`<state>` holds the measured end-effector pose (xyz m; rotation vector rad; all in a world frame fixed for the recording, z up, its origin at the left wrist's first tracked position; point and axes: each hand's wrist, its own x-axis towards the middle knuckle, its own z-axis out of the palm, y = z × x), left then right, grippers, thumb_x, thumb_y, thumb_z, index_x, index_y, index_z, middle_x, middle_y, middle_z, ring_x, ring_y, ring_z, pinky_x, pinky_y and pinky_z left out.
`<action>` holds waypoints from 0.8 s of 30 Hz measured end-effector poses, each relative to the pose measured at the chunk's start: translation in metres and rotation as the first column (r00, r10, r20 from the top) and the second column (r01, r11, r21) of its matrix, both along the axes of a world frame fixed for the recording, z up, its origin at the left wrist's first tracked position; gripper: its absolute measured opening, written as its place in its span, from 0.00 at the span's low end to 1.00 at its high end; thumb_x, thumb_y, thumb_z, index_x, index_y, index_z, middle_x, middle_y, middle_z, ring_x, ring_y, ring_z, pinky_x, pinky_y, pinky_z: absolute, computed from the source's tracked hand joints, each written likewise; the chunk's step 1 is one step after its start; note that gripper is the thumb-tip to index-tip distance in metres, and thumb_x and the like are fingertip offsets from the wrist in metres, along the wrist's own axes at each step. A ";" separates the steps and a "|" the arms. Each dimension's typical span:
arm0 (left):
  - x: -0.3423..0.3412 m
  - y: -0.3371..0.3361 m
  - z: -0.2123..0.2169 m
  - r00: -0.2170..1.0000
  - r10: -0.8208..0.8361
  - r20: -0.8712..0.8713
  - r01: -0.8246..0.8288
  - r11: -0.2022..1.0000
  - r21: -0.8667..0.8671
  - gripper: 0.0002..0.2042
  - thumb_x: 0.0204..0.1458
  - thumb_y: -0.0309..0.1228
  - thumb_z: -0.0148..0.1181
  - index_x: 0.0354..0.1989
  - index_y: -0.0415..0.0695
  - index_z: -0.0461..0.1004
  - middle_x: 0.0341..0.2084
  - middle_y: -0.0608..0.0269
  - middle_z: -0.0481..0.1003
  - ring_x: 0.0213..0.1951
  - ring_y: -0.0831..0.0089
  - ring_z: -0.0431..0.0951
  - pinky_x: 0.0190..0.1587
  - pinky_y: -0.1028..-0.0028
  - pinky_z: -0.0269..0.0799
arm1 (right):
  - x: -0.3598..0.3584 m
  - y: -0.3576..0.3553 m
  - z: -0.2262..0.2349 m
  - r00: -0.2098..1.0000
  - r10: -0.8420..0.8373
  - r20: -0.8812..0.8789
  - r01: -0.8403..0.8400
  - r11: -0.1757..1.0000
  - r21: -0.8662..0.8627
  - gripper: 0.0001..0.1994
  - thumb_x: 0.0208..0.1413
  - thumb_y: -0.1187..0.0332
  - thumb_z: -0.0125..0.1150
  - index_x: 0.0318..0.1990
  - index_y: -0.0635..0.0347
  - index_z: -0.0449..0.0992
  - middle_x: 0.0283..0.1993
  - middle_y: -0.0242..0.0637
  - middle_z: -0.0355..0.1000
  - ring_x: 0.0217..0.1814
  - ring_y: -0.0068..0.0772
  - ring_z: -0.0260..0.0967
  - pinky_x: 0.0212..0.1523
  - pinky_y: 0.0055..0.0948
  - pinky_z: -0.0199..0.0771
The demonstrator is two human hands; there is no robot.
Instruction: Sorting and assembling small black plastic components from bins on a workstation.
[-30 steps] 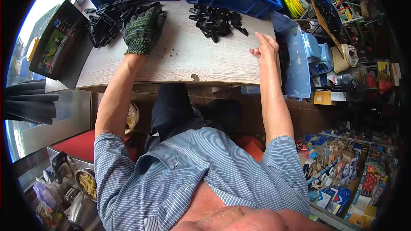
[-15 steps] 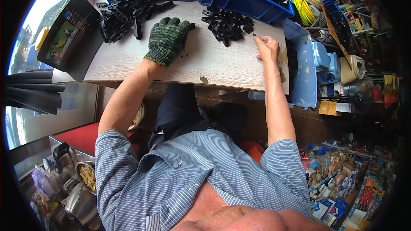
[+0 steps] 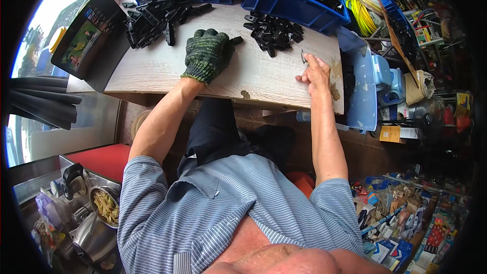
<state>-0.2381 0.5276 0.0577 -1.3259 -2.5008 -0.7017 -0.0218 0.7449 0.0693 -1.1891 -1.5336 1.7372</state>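
My left hand (image 3: 207, 55) wears a dark green knitted glove and rests on the pale wood-grain table. It is closed round a black plastic part (image 3: 236, 40), whose end sticks out on the right side of the glove. My bare right hand (image 3: 315, 73) is over the table's right end, pinching a small thin dark curved piece (image 3: 303, 57), perhaps a blade; its exact kind is too small to tell. Between and beyond the hands lies a heap of short black plastic parts (image 3: 273, 31). Farther left is a pile of longer black parts (image 3: 152, 19).
Two blue bins (image 3: 297, 7) of black parts line the table's far edge. A tablet in a dark case (image 3: 83, 35) leans at the left. Beside the table's right end stands a light-blue plastic tub (image 3: 362, 86). A pot of food (image 3: 105, 205) sits at lower left.
My right hand has turned and shifted slightly nearer, so the thin curved piece now shows above its fingers. The gloved left hand keeps its hold on the black part.
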 end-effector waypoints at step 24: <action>0.074 0.043 -0.013 0.498 -0.548 0.672 0.001 0.776 0.631 0.11 0.57 0.33 0.61 0.45 0.42 0.77 0.37 0.54 0.81 0.39 0.61 0.81 0.43 0.66 0.75 | -0.025 -0.073 -0.005 0.955 0.294 -0.029 -0.292 0.954 0.073 0.17 0.61 0.54 0.62 0.31 0.59 0.76 0.11 0.22 0.56 0.08 0.15 0.48 0.10 0.22 0.59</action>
